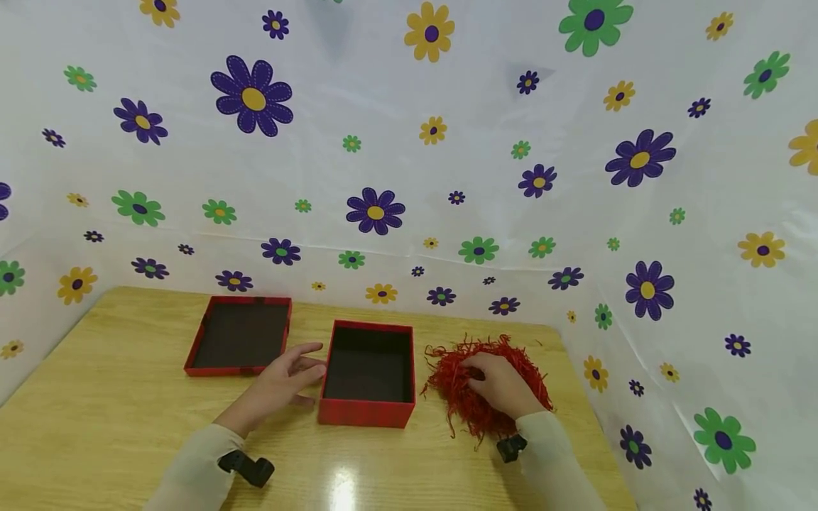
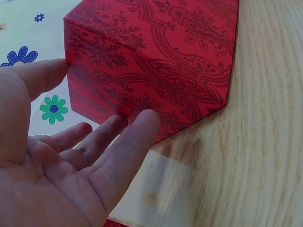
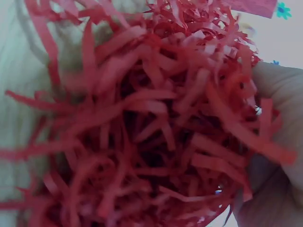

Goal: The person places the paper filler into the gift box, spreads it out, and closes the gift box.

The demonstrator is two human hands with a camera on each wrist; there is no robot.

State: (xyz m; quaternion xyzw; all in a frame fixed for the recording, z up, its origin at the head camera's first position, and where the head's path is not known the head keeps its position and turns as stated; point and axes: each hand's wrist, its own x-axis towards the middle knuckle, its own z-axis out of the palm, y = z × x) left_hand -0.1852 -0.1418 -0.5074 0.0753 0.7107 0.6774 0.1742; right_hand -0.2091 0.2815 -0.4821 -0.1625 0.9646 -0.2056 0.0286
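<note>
A red patterned box (image 1: pixel 366 413) with a dark inside stands on the wooden table, its top uncovered. My left hand (image 1: pixel 285 380) is at the box's left side, fingers spread and loosely bent. In the left wrist view, the fingertips (image 2: pixel 147 120) are right at the red wall (image 2: pixel 156 61). To the right of the box lies a pile of red shredded paper (image 1: pixel 463 394). My right hand (image 1: pixel 501 383) reaches into it from above, its fingers curled in among the strips. In the right wrist view, paper strips (image 3: pixel 142 123) cover most of those fingers.
A red box lid (image 1: pixel 239 337) lies with its dark inside facing up, left of the box. Behind the wooden table (image 1: pixel 96 397) and along its right side hangs a white sheet (image 1: pixel 396 92) printed with flowers. Each wrist wears a small black camera mount (image 1: pixel 246 468).
</note>
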